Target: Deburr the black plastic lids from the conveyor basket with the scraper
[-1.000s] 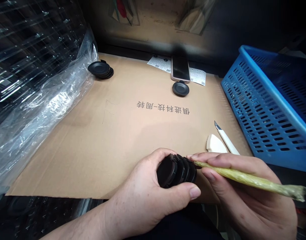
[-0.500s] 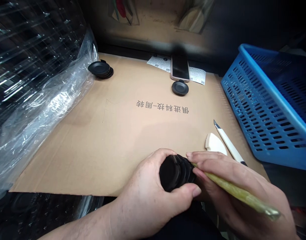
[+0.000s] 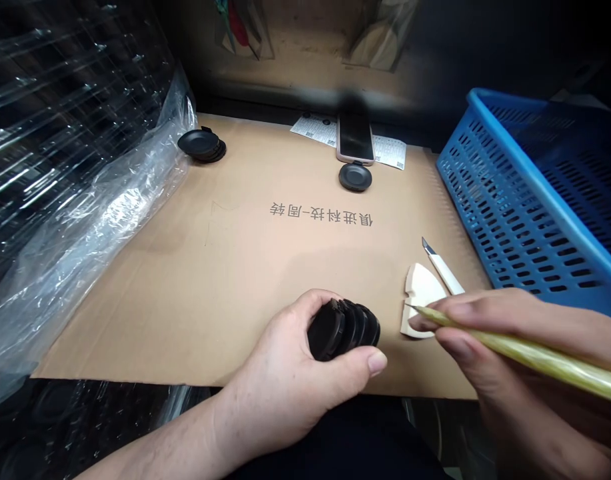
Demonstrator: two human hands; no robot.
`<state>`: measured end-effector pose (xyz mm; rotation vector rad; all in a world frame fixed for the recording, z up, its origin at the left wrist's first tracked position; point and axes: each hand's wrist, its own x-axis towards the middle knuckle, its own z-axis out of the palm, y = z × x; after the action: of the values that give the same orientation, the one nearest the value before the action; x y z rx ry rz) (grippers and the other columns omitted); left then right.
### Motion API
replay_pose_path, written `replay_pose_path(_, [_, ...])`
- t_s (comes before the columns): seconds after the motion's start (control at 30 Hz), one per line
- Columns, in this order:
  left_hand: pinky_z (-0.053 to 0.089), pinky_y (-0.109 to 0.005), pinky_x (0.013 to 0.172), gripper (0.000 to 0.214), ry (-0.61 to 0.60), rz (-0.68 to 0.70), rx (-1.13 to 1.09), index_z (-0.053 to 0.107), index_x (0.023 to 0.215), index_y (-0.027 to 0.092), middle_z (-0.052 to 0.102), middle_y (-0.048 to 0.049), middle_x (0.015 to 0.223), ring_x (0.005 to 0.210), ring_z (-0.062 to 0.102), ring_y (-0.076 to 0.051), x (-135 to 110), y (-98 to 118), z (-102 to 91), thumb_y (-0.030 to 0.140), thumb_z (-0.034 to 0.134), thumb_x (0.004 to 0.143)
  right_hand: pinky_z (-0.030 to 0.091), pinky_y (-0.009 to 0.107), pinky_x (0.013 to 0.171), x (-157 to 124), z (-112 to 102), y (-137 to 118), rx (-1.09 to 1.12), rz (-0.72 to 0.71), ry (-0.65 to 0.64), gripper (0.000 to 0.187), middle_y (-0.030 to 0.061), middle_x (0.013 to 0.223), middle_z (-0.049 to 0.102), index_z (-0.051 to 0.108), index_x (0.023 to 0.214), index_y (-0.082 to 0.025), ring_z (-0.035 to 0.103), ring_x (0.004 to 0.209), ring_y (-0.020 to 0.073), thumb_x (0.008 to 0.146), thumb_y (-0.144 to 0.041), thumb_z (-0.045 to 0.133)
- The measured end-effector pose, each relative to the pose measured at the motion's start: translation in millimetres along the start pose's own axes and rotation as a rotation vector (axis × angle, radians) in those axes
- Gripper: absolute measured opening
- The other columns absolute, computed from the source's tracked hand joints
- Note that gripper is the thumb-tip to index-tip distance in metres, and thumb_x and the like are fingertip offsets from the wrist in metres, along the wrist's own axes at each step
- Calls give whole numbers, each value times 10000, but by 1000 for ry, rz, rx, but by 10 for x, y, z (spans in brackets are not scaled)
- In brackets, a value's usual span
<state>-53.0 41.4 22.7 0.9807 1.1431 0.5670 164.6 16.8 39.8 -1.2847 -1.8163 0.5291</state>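
My left hand (image 3: 290,360) is shut around a stack of black round discs (image 3: 341,329), seen edge-on with the near face turned to the left. My right hand (image 3: 515,347) pinches a slender yellow-green pointed stick (image 3: 530,352), which lies across the fingers. Its fine tip rests at or just above a white wedge-shaped piece (image 3: 421,299) lying on the cardboard sheet (image 3: 160,313). Just behind that piece lies a white-handled craft knife (image 3: 444,273), its blade pointing away from me.
A blue plastic mesh basket (image 3: 530,193) stands at the right. Crumpled clear plastic film (image 3: 95,207) lies along the left. At the far edge are a phone (image 3: 354,137), printed sheets (image 3: 390,152), a single black disc (image 3: 355,177) and a small stack of black discs (image 3: 201,145).
My right hand has moved away from the disc stack to the right, bringing the stick's tip over to the white piece. My left hand still holds the stack, a little lower.
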Motion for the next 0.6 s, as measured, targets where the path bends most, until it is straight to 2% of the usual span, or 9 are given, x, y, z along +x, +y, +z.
replay_pose_path(0.07, [492,-329,808,365,-22,18,-14,626,1018,201,663,-9,942,927,621,-215,-8,-14,-14,430,786,783,586,367,911,21,94,-9,20,27,-4,248,1,1084,727,705,1132,-332,702,1013,223,932,-186,689])
replay_pose_path(0.17, [492,-347,872,352,-50,43,-50,624,1052,202,687,-24,1014,1004,629,-234,-11,-34,-25,416,772,815,596,294,880,59,171,-14,21,66,-97,299,8,1148,715,656,1260,-315,717,1009,185,983,-204,626])
replay_pose_path(0.27, [493,-345,880,347,-62,47,-87,625,1063,205,694,-20,1026,1012,635,-230,-2,-43,-28,403,773,820,607,292,894,93,189,-19,-10,11,-162,276,23,1165,716,632,1284,-299,713,1059,191,1020,-242,572])
replay_pose_path(0.37, [495,-348,875,367,-56,31,-82,621,1061,205,679,-12,996,1005,630,-231,9,-49,-28,414,786,808,581,342,1028,97,232,-21,-1,-54,-114,246,26,1186,724,653,1225,-284,663,1206,216,1006,-194,586])
replay_pose_path(0.43, [498,-364,896,375,-62,15,-92,613,1065,211,679,-14,1008,1020,633,-240,10,-55,-24,425,786,810,566,336,1081,79,280,-17,64,-37,-54,271,25,1191,730,661,1204,-257,681,1192,205,965,-133,635])
replay_pose_path(0.6, [506,-399,947,377,-84,0,-148,596,1082,228,700,-22,1053,1041,654,-252,2,-74,-4,410,784,811,612,269,1009,36,354,4,186,6,-37,298,28,1156,732,657,1195,-210,733,1086,175,930,-75,662])
